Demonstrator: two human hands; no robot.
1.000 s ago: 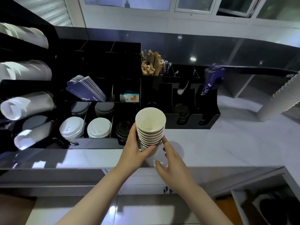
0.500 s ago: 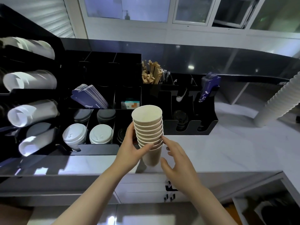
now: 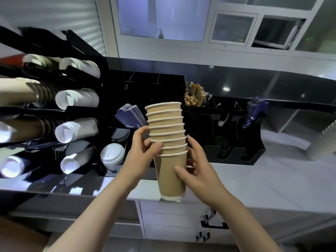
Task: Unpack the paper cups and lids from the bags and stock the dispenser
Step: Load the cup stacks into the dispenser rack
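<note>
Stack of brown paper cups [image 3: 168, 142], centre frame, long axis near vertical, mouths up, base down, above the counter edge [image 3: 254, 197]. Left hand [image 3: 141, 153] grips its middle rims; right hand [image 3: 196, 170] wraps the lowest cup. Dispenser [image 3: 54, 110] at left.

Open white counter [image 3: 272, 179] lies free to the right of the held stack of paper cups [image 3: 168, 142], while the black cup dispenser [image 3: 54, 110] crowds the left and the black condiment organizer [image 3: 234, 150] blocks the way behind.
</note>
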